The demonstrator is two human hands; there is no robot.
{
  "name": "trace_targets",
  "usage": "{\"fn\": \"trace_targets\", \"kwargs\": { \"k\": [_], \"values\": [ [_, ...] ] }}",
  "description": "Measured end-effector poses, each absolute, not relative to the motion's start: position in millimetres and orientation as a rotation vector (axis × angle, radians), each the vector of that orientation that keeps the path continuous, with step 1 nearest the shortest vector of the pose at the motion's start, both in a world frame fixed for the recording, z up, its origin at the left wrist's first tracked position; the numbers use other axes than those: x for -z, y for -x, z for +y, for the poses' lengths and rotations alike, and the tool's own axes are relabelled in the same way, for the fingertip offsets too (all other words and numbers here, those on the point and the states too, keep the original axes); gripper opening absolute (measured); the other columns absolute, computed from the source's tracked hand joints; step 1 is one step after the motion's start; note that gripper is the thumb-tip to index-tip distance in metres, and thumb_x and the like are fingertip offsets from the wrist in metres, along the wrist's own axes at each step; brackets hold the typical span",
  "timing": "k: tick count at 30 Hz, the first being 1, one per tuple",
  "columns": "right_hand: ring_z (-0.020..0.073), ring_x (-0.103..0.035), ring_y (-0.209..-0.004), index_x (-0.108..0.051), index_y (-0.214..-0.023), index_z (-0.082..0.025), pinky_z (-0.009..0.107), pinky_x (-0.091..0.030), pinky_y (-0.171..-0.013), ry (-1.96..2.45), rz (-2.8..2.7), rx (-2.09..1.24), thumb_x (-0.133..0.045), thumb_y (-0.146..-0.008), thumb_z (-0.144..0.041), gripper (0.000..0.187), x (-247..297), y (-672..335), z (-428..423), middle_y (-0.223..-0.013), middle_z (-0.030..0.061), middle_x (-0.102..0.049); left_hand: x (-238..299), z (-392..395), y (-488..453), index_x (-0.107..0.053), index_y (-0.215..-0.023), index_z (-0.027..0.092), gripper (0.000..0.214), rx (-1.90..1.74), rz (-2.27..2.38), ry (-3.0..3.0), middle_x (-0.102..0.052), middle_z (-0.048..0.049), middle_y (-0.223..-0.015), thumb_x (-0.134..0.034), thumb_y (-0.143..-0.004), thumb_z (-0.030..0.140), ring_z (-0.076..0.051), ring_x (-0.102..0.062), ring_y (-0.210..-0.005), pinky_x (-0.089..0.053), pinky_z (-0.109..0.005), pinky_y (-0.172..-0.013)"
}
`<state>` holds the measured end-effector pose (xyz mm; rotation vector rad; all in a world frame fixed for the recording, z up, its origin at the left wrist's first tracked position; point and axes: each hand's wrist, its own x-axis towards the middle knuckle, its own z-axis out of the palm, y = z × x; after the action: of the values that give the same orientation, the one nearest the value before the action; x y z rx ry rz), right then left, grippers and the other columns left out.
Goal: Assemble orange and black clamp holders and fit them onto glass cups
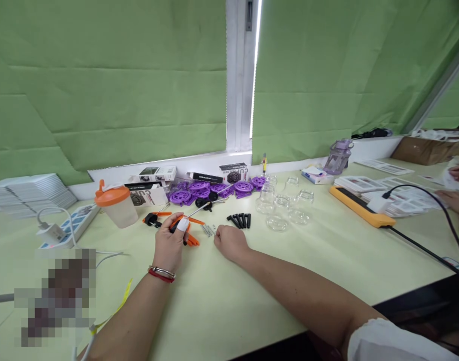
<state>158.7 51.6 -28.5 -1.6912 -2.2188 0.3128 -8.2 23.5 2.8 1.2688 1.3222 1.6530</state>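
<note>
My left hand [170,236], with a white wrap on one finger, is closed around a black and orange plastic part [192,240]. Just to its right, my right hand [230,242] is curled into a fist on the table; anything inside it is hidden. Several silver screws [206,230] lie between the two hands, close to the right fingertips. Beyond the right hand is a row of short black tubes [240,220]. Behind the left hand are more black and orange parts [153,219] and a screwdriver-like shaft [199,209].
Purple wheel-shaped parts [199,189] and cup holder boxes [150,196] line the back. Clear jars [282,208] stand right of centre. An orange-lidded cup [119,208] and a white power strip [73,225] are left. An orange power strip [361,206] is right, near another person's hand [455,200].
</note>
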Motion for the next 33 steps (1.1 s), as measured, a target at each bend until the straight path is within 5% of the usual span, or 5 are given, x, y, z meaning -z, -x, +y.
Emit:
{"fn": "trace_targets", "kwargs": {
  "k": [15, 23, 33],
  "values": [
    [0.0108, -0.047, -0.056, -0.055, -0.069, -0.019, 0.022, -0.038, -0.055, 1.118, -1.781, -0.689, -0.051, -0.068, -0.016, 0.005, 10, -196, 55, -0.061, -0.0015, -0.053, -1, 24, 9, -0.059, -0.104, 0.018, 0.044, -1.669, 1.31, -1.24, -0.051, 0.0051, -0.061, -0.068, -0.072, 0.046, -0.008, -0.047, -0.049, -0.039, -0.022, -0.049],
    [0.0108, -0.043, -0.053, -0.058, -0.076, -0.018, 0.024, -0.036, -0.05, 0.975, -1.374, -0.753, -0.054, -0.07, -0.025, 0.01, -15, -222, 56, -0.061, -0.001, -0.05, -7, 8, -17, -0.059, -0.106, 0.016, 0.045, -1.318, 1.314, -1.301, -0.051, 0.0051, -0.054, -0.069, -0.072, 0.044, -0.009, -0.045, -0.046, -0.035, -0.022, -0.046],
    [0.0118, -0.055, -0.06, -0.062, -0.085, -0.017, 0.025, -0.045, -0.055, 0.818, -1.411, -0.949, -0.062, -0.076, -0.031, 0.017, -26, -212, 41, -0.066, 0.0007, -0.059, -8, -6, -35, -0.063, -0.106, 0.019, 0.046, -1.069, 1.279, -1.431, -0.057, -0.0003, -0.071, -0.071, -0.068, 0.043, -0.01, -0.043, -0.051, -0.036, -0.024, -0.048]
  ]
}}
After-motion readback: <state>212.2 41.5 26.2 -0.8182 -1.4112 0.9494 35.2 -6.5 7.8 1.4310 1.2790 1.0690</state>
